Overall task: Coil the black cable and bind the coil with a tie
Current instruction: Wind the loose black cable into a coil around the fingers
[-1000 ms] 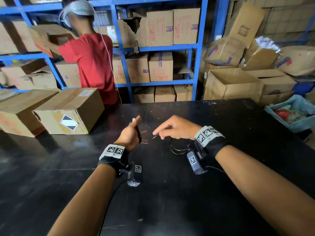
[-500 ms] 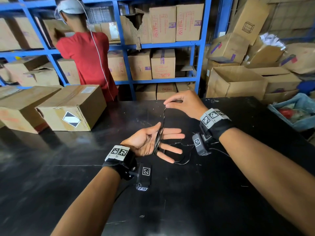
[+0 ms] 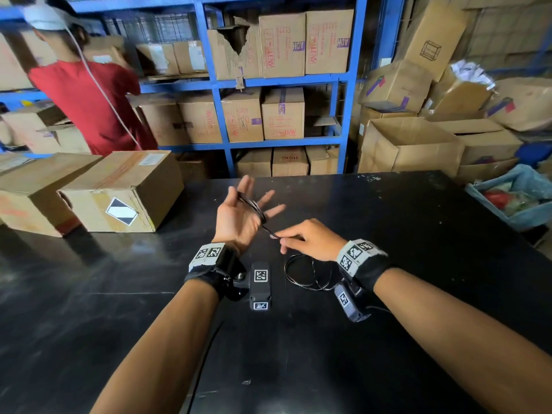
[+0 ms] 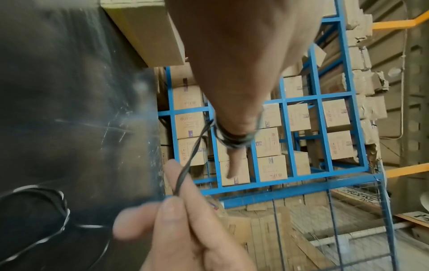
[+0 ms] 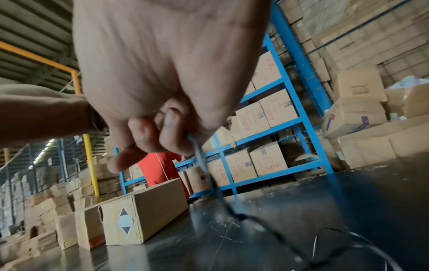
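My left hand [image 3: 236,216] is raised palm-up over the black table [image 3: 403,240], fingers straight and spread. Several turns of the thin black cable [image 3: 257,209] are wound round its fingers; the left wrist view shows the turns [image 4: 232,141] bunched on one finger. From there the cable runs taut down to my right hand [image 3: 307,239], just to the near right, which pinches it between thumb and fingertips [image 4: 181,201]. The rest of the cable lies in loose loops [image 3: 301,273] on the table under my right wrist. I see no tie.
Two cardboard boxes [image 3: 119,192] stand on the table's left side. Behind the table are blue shelves [image 3: 280,85] full of boxes, and a person in a red shirt [image 3: 86,106] works there. A blue bin [image 3: 513,201] sits off the right edge.
My right hand has swung from above the left hand down to its near right, drawing the cable round the fingers. My left hand has lifted and tilted more upright.
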